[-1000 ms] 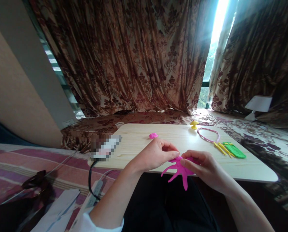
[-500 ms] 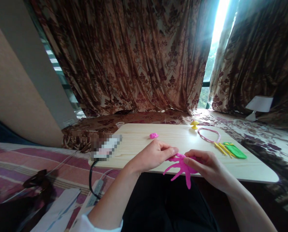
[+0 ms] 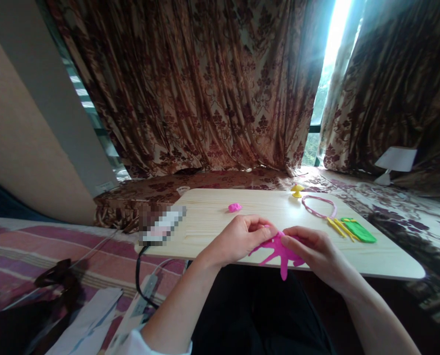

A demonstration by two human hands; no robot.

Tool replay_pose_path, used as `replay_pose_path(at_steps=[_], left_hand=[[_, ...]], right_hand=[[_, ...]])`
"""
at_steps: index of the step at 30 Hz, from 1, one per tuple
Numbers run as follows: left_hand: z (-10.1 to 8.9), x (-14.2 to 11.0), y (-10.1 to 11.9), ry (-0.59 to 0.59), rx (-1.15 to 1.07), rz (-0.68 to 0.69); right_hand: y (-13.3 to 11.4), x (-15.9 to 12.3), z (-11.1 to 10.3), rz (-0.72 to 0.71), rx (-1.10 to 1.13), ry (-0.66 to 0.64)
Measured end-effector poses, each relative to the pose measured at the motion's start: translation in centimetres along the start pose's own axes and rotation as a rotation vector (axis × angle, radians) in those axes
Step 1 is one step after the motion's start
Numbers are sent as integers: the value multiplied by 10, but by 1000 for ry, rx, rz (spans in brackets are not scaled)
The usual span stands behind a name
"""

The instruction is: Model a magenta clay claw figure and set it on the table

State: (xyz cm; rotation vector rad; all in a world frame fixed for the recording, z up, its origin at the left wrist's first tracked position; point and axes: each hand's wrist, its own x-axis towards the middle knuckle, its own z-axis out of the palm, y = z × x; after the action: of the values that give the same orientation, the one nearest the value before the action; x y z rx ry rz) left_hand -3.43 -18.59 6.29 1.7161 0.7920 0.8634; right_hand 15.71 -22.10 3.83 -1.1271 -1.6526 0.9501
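Observation:
Between my two hands hangs a pink modelling-clay figure [image 3: 283, 255] with several thin, leg-like strands, just above the table's front edge. My left hand [image 3: 244, 237] pinches its upper left part between thumb and fingers. On the other side, my right hand [image 3: 310, 245] grips the body with thumb and fingertips, which cover some of it. The fingertips of both hands are close together at the top of the figure. A separate pink clay lump [image 3: 234, 207] lies on the table beyond my left hand.
The pale wooden table [image 3: 201, 212] bears a yellow mushroom-shaped piece [image 3: 297, 191], a twisted pink ring [image 3: 319, 206], yellow strips [image 3: 340, 229] and a green clay slab [image 3: 360, 230] on its right side. A blurred-out device with a black cable [image 3: 137, 276] occupies the left edge.
The pink figure has risen slightly and tilted, so its strands hang at another angle. My left hand has shifted a little right, nearer my right hand.

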Motion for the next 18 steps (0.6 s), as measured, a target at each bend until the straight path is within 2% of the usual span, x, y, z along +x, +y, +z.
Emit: replay_pose_path(at_steps=[4, 6, 8, 12, 18], left_hand=[[11, -13, -24, 218, -358, -37], [24, -23, -38, 318, -492, -38], [40, -29, -47, 355, -543, -71], [61, -29, -51, 455, -515, -22], [60, -24, -51, 548, -478, 41]], right_hand=[[15, 5, 2, 79, 223, 193], [20, 6, 7, 56, 332, 243], [22, 5, 14, 28, 412, 271], [21, 2, 27, 11, 469, 247], [19, 0, 33, 2, 453, 143]])
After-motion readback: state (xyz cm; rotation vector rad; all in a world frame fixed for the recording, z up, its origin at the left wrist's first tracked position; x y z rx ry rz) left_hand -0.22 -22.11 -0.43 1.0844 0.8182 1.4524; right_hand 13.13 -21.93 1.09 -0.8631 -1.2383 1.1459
